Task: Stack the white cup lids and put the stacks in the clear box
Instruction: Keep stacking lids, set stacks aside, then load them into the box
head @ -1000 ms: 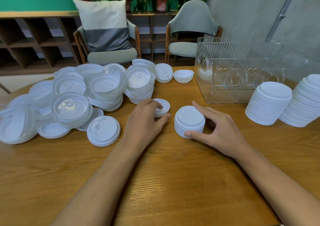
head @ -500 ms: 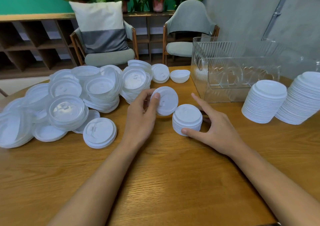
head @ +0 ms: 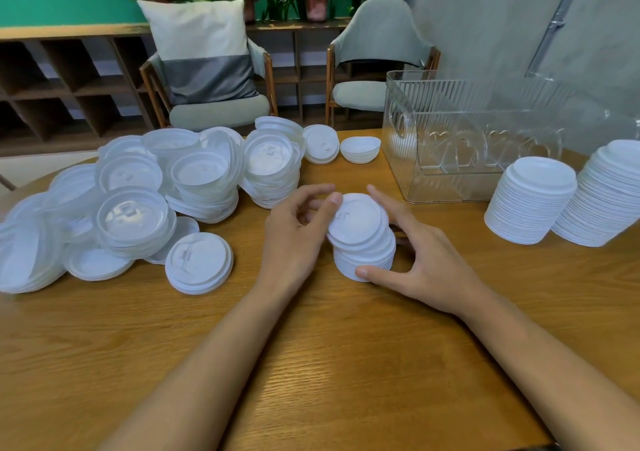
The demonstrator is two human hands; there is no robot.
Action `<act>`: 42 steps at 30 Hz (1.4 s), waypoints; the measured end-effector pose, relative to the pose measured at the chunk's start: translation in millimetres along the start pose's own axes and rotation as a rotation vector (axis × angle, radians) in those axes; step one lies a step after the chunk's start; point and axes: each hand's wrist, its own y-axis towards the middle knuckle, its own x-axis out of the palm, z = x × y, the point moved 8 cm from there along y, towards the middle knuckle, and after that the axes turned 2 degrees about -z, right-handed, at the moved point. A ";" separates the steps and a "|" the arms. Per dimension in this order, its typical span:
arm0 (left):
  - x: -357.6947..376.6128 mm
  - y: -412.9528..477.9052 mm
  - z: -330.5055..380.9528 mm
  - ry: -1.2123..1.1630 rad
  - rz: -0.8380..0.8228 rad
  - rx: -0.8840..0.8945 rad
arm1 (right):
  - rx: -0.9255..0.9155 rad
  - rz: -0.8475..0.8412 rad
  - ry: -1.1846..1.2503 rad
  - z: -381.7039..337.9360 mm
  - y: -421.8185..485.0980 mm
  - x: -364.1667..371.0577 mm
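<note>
Grip of the left hand (head: 294,239): thumb and fingers pinch one white lid (head: 358,220), tilted on top of the short stack (head: 363,263). Around that stack's base closes the right hand (head: 426,263), thumb near, fingers far. Step in hand, as judged: adding a lid, not yet seated. The next move calls for levelling it so it nests. At left lie heaped loose lids (head: 138,201); two tall stacks (head: 530,204) stand right of the clear box (head: 467,132), far right on the worktop (head: 346,364).

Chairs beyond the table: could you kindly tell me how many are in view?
2. The left chair, holding a cushion, stands behind the loose lids; the right chair stands further right, partly behind the clear box. Others may be outside the frame.
</note>
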 end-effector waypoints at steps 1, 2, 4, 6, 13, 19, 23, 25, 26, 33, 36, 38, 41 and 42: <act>2.5 -1.5 0.3 0.012 0.006 0.011 | -0.018 -0.007 -0.009 -0.6 0.1 1.5; 4.9 -2.7 1.0 0.029 0.011 0.025 | -0.029 -0.008 -0.021 -0.5 0.4 2.3; 8.4 -5.0 2.7 0.090 0.010 0.056 | -0.039 0.005 -0.040 0.5 0.8 2.2; 11.4 -7.7 7.3 0.168 -0.021 0.092 | -0.030 0.019 -0.048 2.1 0.9 1.0; 22.5 -13.3 13.3 0.435 -0.167 0.213 | -0.011 0.025 -0.027 5.6 1.0 -0.4; 21.9 -12.8 12.9 0.388 -0.204 0.191 | 0.001 0.027 -0.004 3.9 -0.4 -1.2; 21.7 -13.3 12.4 0.373 -0.244 0.166 | 0.008 0.019 0.000 6.5 -0.5 -0.5; 21.6 -12.2 10.9 0.361 -0.264 0.150 | 0.012 0.014 -0.009 8.7 -0.5 -0.3; 21.7 -11.8 9.7 0.352 -0.274 0.142 | 0.016 0.010 -0.009 9.6 -0.6 -0.3; 29.0 -15.9 -0.6 0.234 -0.258 0.086 | 0.040 0.014 0.018 12.4 -0.1 -1.1; 31.5 -15.5 -5.6 0.222 -0.277 0.061 | 0.039 0.019 0.013 11.8 -0.7 -0.9; 31.8 -16.6 -7.0 0.229 -0.284 0.067 | 0.036 0.016 -0.009 10.1 -1.6 0.2; 32.9 -17.8 -6.5 0.238 -0.295 0.092 | 0.036 0.026 -0.039 8.2 -2.1 0.3; 33.6 -17.8 -5.2 0.228 -0.300 0.102 | 0.036 0.038 -0.043 8.1 -2.5 -0.5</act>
